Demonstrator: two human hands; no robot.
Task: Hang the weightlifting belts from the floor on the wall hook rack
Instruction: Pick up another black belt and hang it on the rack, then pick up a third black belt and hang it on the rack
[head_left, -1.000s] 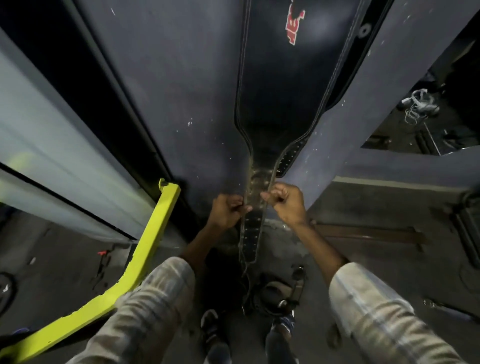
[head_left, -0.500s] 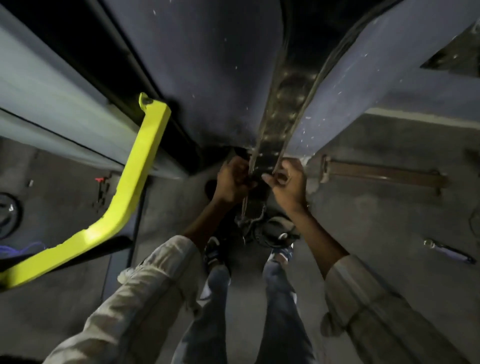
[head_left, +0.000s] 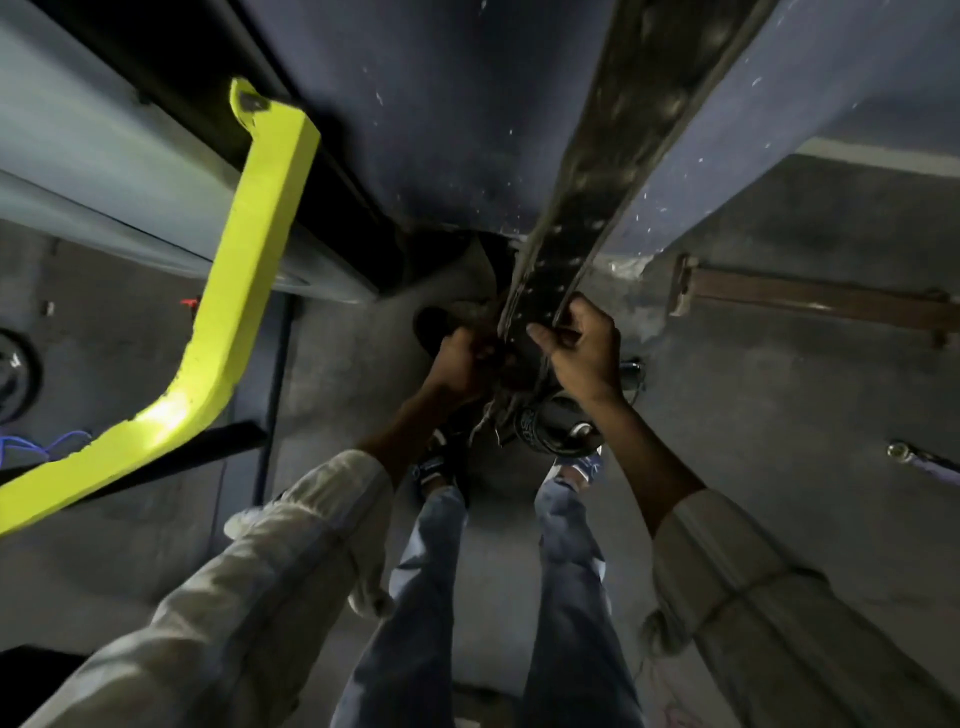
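A black leather weightlifting belt (head_left: 613, 171) with rows of holes hangs down the dark blue wall from beyond the top edge of the view. My right hand (head_left: 582, 353) pinches its narrow strap end from the right. My left hand (head_left: 462, 364) grips the same strap end from the left, fingers closed. On the floor just below my hands lies another coiled dark belt (head_left: 550, 426) with a buckle, close to my feet. The hook rack is out of view.
A bright yellow metal bar (head_left: 244, 270) slants across the left. A rusty brown bar (head_left: 810, 296) lies at the wall's foot on the right, and a metal tool (head_left: 919, 460) rests on the concrete floor farther right. My legs and shoes stand below the hands.
My view has tilted downward, so the belt's wide upper part left the frame and the floor belt and my legs came into sight. Both hands slid down to the strap's end.
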